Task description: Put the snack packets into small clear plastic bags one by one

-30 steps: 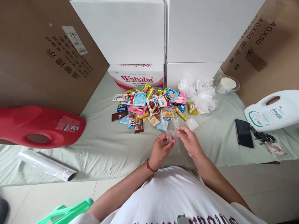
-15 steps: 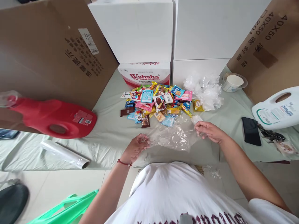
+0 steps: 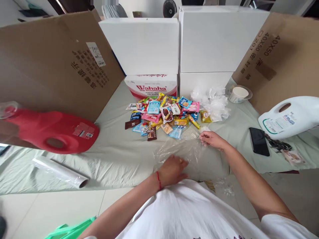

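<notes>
A thin clear plastic bag [image 3: 179, 149] lies flat on the cloth in front of me. My right hand [image 3: 210, 139] pinches its right upper corner, beside a small whitish piece. Over the near edge of the bag is my left hand [image 3: 172, 169], slightly blurred, palm down, with fingers apart and gripping nothing. Whether its fingertips touch the plastic I cannot tell. Just beyond the bag sits a heap of wrapped snacks [image 3: 166, 113], with a brown cocoa packet [image 3: 151, 133] and a yellow stick packet [image 3: 194, 122] at its near side.
Crumpled clear bags [image 3: 215, 104] and a white paper cup [image 3: 238, 94] stand behind, near the white boxes [image 3: 149, 46]. At left are a red jug [image 3: 64, 132] and a plastic-wrapped roll [image 3: 61, 172]. A white detergent bottle [image 3: 289, 118], a phone [image 3: 259, 141] and keys [image 3: 277, 142] lie right.
My left hand has let go of the bag's left side and moved right and nearer to me. My right hand keeps its pinch on the bag. The view has tilted up slightly.
</notes>
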Available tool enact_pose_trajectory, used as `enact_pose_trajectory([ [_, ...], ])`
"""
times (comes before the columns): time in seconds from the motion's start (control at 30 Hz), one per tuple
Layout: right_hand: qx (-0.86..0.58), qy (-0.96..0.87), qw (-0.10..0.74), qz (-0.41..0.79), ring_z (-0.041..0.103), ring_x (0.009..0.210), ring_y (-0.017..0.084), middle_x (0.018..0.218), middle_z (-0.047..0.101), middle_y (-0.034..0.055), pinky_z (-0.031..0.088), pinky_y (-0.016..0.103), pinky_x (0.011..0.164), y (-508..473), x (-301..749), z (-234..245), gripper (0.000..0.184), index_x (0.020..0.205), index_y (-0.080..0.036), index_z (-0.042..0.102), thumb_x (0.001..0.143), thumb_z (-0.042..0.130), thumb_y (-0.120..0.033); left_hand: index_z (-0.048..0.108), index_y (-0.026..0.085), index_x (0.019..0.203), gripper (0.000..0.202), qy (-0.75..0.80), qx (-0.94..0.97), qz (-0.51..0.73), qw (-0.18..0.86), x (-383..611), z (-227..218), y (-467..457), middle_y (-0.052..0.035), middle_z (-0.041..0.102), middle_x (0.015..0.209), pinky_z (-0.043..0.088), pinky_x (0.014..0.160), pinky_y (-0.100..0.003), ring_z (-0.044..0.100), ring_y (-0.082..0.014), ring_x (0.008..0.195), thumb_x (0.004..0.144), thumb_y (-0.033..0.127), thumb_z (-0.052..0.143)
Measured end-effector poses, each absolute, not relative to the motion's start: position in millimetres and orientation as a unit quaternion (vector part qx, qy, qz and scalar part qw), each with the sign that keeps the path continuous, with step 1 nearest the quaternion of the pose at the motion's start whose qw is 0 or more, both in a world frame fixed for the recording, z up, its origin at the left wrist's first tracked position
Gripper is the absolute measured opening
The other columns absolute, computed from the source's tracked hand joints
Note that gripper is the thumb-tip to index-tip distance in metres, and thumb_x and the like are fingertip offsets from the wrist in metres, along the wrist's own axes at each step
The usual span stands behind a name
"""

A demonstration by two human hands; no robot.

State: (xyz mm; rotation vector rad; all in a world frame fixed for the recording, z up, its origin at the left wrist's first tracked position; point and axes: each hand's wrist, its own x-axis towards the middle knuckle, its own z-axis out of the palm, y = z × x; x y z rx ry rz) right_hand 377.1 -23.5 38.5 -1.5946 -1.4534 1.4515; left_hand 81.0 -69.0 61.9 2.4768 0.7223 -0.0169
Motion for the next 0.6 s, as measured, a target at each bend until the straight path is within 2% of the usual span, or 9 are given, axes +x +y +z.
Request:
enact_pose_trajectory([
  [0.07,-0.613,-0.578,0.24,0.483,0.056,0.06,0.014,0.065,0.059,-0.0023,0.047,0.026,0.057,-19,383,35,0.041,0.081,-0.02,0.059,0.08,0.061,-0.062,0.061,0.022,0.135,0.05,0.203,0.917,-0.053,0.34,77,62,-76,-0.0134,0.072,0.121,0.049,0.096,-0.045,0.068,-0.031,0.109,0.096,0.053,0.054],
  [0.13,-0.631,-0.601,0.216,0.442,0.053,0.057,0.014,0.061,0.058,-0.0027,0.044,0.025,0.056,-10,389,35,0.033,0.078,-0.02,0.06,0.081,0.061,-0.053,0.061,0.024,0.136,0.05,0.158,0.894,-0.049,0.417,68,71,-77,-0.012,0.071,0.125,0.052,0.095,-0.039,0.068,-0.0292,0.115,0.099,0.054,0.046],
  [0.23,-0.645,-0.633,0.177,0.389,0.054,0.061,0.015,0.064,0.062,-0.0019,0.041,0.025,0.061,10,397,47,0.016,0.079,-0.02,0.066,0.08,0.064,-0.036,0.065,0.025,0.132,0.045,0.124,0.851,-0.011,0.51,60,95,-67,-0.01,0.073,0.123,0.05,0.101,-0.035,0.06,-0.0271,0.131,0.104,0.048,0.038],
  [0.3,-0.657,-0.655,0.152,0.341,0.057,0.068,0.017,0.072,0.067,0.0002,0.041,0.027,0.066,30,399,64,0.009,0.082,-0.02,0.07,0.08,0.065,-0.027,0.068,0.023,0.127,0.041,0.153,0.836,0.027,0.527,62,107,-56,-0.0082,0.074,0.12,0.051,0.099,-0.031,0.063,-0.0244,0.125,0.105,0.04,0.038],
  [0.37,-0.678,-0.674,0.131,0.263,0.06,0.078,0.021,0.084,0.071,0.0041,0.041,0.029,0.072,53,396,82,0.011,0.088,-0.021,0.072,0.083,0.063,-0.022,0.07,0.021,0.12,0.036,0.241,0.841,0.079,0.479,70,107,-43,-0.007,0.075,0.112,0.054,0.089,-0.029,0.07,-0.0202,0.104,0.104,0.029,0.039],
  [0.43,-0.686,-0.708,0.099,0.138,0.06,0.093,0.026,0.099,0.071,0.0096,0.041,0.032,0.076,77,386,95,0.019,0.099,-0.02,0.073,0.087,0.058,-0.019,0.072,0.019,0.112,0.035,0.315,0.863,0.124,0.376,82,94,-29,-0.0074,0.075,0.106,0.054,0.084,-0.029,0.07,-0.0183,0.093,0.099,0.017,0.039],
  [0.5,-0.657,-0.752,0.054,0.005,0.055,0.109,0.031,0.116,0.068,0.0143,0.041,0.035,0.081,98,372,102,0.029,0.114,-0.019,0.072,0.092,0.052,-0.016,0.073,0.019,0.108,0.033,0.301,0.907,0.133,0.263,93,71,-17,-0.0093,0.074,0.111,0.052,0.091,-0.033,0.068,-0.0207,0.105,0.096,0.011,0.043],
  [0.6,-0.61,-0.789,-0.006,-0.071,0.048,0.118,0.033,0.13,0.063,0.0165,0.039,0.039,0.088,122,355,101,0.037,0.125,-0.018,0.068,0.099,0.042,-0.014,0.071,0.024,0.121,0.03,0.206,0.962,0.093,0.152,99,31,-6,-0.0085,0.068,0.135,0.04,0.114,-0.047,0.054,-0.0246,0.135,0.098,0.022,0.052],
])
